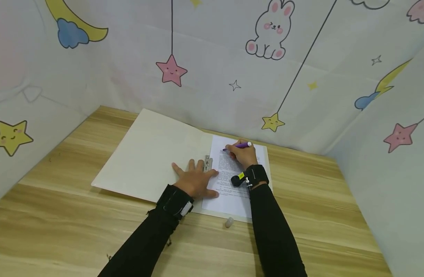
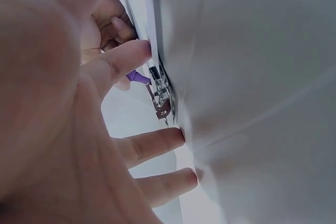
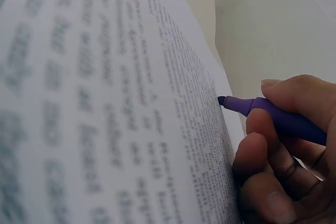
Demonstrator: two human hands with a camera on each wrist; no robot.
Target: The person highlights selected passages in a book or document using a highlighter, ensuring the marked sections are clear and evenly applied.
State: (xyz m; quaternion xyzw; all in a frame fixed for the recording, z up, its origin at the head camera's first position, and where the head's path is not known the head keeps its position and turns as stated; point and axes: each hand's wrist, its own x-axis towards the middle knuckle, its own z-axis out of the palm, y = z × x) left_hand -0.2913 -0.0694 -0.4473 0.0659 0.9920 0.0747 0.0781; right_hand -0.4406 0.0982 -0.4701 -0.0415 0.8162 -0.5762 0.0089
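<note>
My right hand (image 1: 244,154) pinches a purple highlighter (image 3: 287,120), uncapped, its dark tip (image 3: 221,99) right at the upper lines of a printed sheet (image 1: 229,204). The sheet lies on the right side of an open white folder (image 1: 153,150). With fingers spread, my left hand (image 1: 194,181) rests across the folder's middle, thumb and index finger reaching over the sheet's left edge. Beside its fingertips is the folder's metal clip (image 1: 207,163), also seen in the left wrist view. A small pale cap (image 1: 229,222) lies on the table just below the sheet's bottom edge.
The folder's left cover spreads flat toward the far left of the wooden table (image 1: 312,215). White cloth walls (image 1: 212,104) with cartoon prints close off the back and both sides. Black straps with small devices (image 1: 175,202) sit on both wrists.
</note>
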